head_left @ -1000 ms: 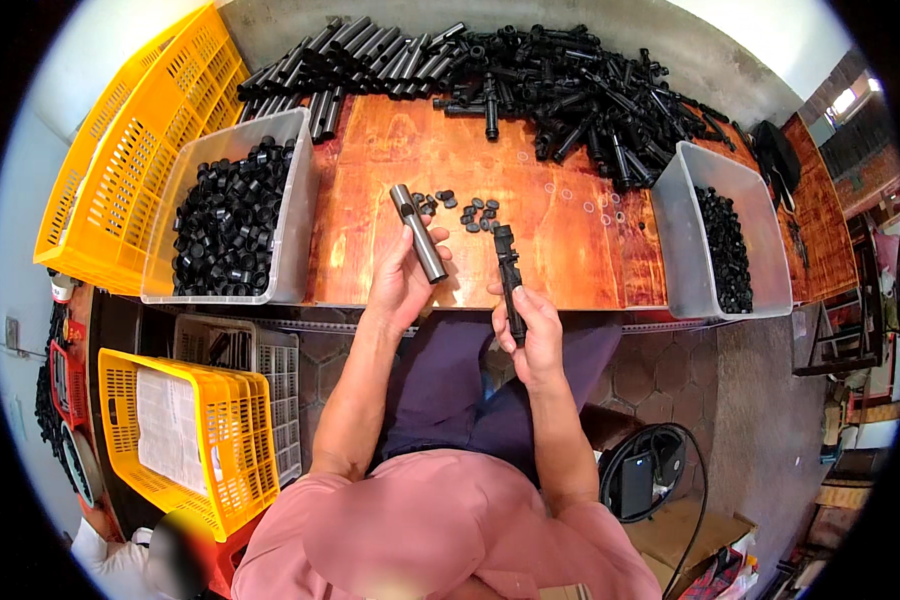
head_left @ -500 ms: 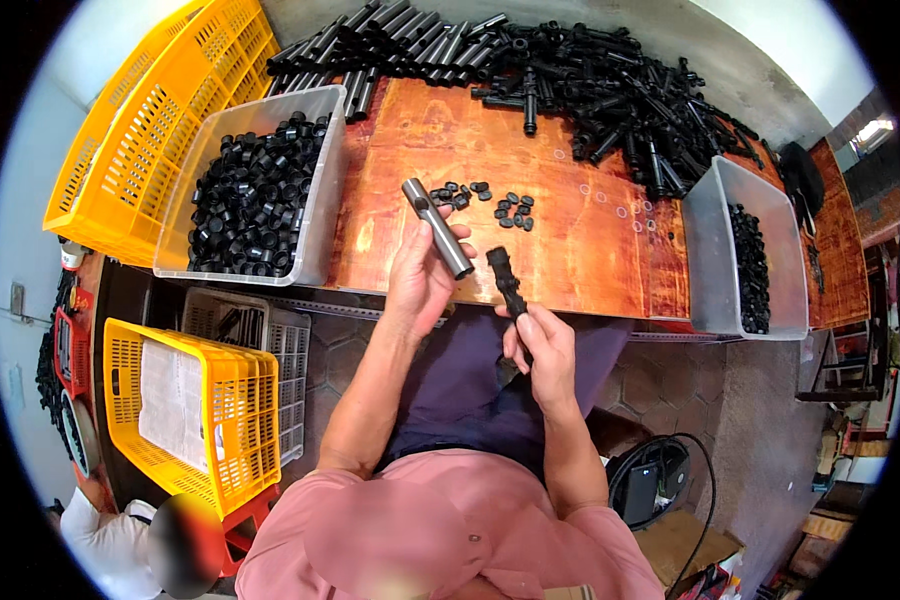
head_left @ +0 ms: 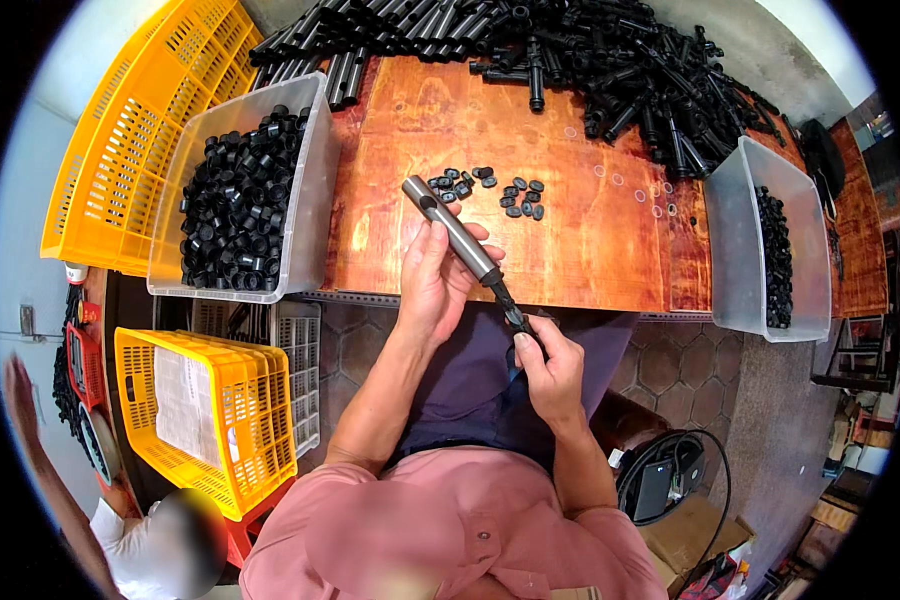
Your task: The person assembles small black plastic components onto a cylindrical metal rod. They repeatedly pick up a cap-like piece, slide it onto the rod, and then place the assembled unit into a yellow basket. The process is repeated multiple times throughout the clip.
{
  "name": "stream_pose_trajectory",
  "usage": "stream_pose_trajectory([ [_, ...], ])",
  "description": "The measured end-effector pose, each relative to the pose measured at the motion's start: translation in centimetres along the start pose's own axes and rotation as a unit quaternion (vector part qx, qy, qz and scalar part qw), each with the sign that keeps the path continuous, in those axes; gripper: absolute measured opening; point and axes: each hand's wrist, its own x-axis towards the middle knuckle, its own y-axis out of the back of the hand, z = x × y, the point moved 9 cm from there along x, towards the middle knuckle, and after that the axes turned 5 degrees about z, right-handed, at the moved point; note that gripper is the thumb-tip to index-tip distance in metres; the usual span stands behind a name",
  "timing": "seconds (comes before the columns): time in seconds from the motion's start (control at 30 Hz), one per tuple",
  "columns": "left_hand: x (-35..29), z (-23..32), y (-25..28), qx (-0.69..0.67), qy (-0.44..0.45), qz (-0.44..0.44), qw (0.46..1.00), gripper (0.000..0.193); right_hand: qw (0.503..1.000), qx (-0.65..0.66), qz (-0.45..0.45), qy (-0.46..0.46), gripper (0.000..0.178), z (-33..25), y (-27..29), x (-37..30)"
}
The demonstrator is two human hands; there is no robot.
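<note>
My left hand (head_left: 438,278) is closed round a grey metal tube (head_left: 457,232) with a round hole near its upper end. The tube slants down to the right, over the table's front edge. In my right hand (head_left: 550,365) is a black ribbed plastic rod (head_left: 511,312), pinched between thumb and fingers. The rod's upper end meets the tube's lower end, and part of it seems to sit inside. Beyond my left hand, small black oval pieces (head_left: 522,198) lie in two loose groups on the wooden table (head_left: 610,260).
A clear bin of black caps (head_left: 242,205) stands left, another clear bin (head_left: 732,250) right. Metal tubes (head_left: 345,75) and black plastic rods (head_left: 640,90) are heaped at the back. Yellow crates (head_left: 135,150) stand left; a person (head_left: 130,540) is at lower left.
The rod and the tube, apart before, now meet end to end. My right hand has moved slightly down with the rod. The person at lower left has raised an arm.
</note>
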Motion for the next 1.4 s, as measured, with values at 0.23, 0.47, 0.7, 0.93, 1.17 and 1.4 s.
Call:
stream_pose_trajectory([
  [0.23, -0.8, -0.5, -1.4, -0.012, 0.009, 0.005, 1.000, 0.037, 0.998, -0.056, 0.011, 0.033, 0.021, -1.5, -0.2, 0.3],
  [0.47, -1.9, -1.5, -1.8, 0.016, 0.007, 0.012, 1.000, 0.037, 0.999, -0.037, 0.009, 0.020, 0.018, -1.5, -0.8, 0.3],
  [0.7, -2.3, -1.2, -1.8, 0.007, -0.019, 0.019, 1.000, 0.037, 0.990, -0.098, 0.054, 0.088, 0.015, -1.9, -1.3, -0.4],
  [0.93, -3.4, -1.1, -2.4, 0.020, -0.016, 0.030, 0.999, 0.038, 0.992, -0.078, 0.040, 0.091, 0.017, -2.5, -0.9, -1.2],
  [1.17, -4.4, -0.5, -2.5, 0.040, -0.038, 0.047, 0.997, 0.038, 0.993, -0.068, 0.037, 0.088, 0.017, -2.4, -1.4, -2.0],
  [1.4, -5.4, 0.4, -2.1, 0.042, -0.063, 0.059, 0.995, 0.037, 0.987, -0.090, 0.029, 0.126, 0.017, -3.1, -1.9, -2.5],
])
